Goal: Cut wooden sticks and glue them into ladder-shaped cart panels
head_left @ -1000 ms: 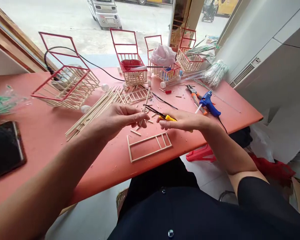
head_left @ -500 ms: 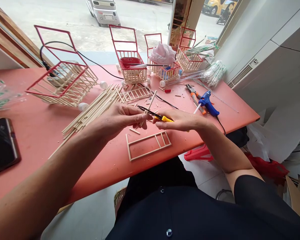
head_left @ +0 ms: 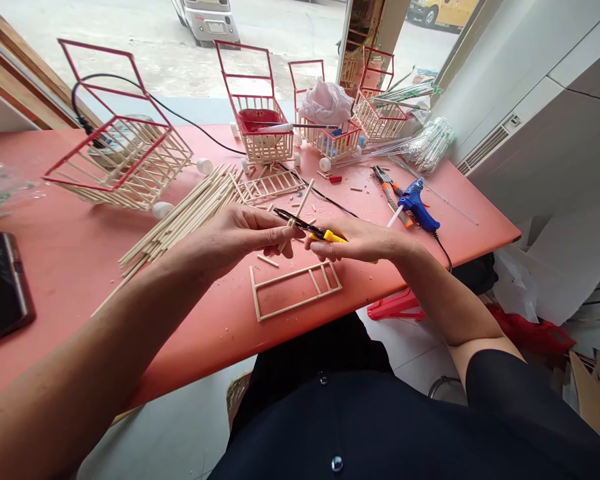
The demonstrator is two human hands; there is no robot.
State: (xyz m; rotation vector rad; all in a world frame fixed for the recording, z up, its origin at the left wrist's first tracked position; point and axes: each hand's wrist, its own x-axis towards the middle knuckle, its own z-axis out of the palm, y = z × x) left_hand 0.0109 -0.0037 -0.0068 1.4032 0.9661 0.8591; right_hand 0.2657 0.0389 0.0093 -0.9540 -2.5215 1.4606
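My left hand (head_left: 253, 233) pinches a thin wooden stick (head_left: 305, 198), which slants up and away from the fingers. In my right hand (head_left: 353, 239) are yellow-handled pliers (head_left: 325, 235), their dark jaws lying across the stick close to my left fingertips. Whether the jaws bite into the wood I cannot tell. Below the hands, a small rectangular wooden frame with crossbars (head_left: 287, 313) lies flat on the table. A short cut stick (head_left: 268, 261) rests just above it. Beyond my left hand is a pile of long wooden sticks (head_left: 180, 220), partly covered by the hand and forearm.
Small stick-built carts with red trim (head_left: 125, 167) stand along the back of the pink table (head_left: 195, 360). A ladder-like wooden piece (head_left: 270, 187) lies before them. To the right are a blue glue gun (head_left: 419, 208) and orange-handled pliers (head_left: 393, 193); a phone (head_left: 3, 287) lies far left.
The view has shifted slightly. Both hands keep nearly the same position, with the pliers still across the stick; nothing on the table has visibly moved.
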